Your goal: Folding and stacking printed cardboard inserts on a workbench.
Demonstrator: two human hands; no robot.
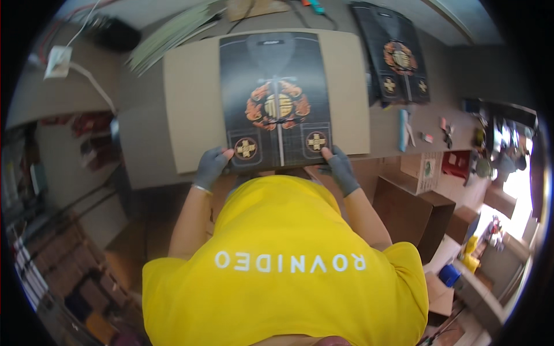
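On the table lies a dark printed panel (277, 63) with an orange and gold round emblem, two small round badges and a light line down its middle. My left hand (212, 166), in a grey glove with bare fingertips, pinches its near left corner, thumb on top. My right hand (341, 170), gloved alike, grips the near right corner the same way. The fingers beneath the panel are hidden. Under it a larger tan cardboard sheet (193, 98) shows on both sides. I cannot tell whether the panel is card or cloth.
A stack of similar dark panels (381, 29) lies at the far right, with a pale blue tool (403, 130) nearer. Thin sheets (167, 43) are piled at the far left. An open cardboard box (410, 213) stands below the table's right side. A white socket (58, 61) trails a cable.
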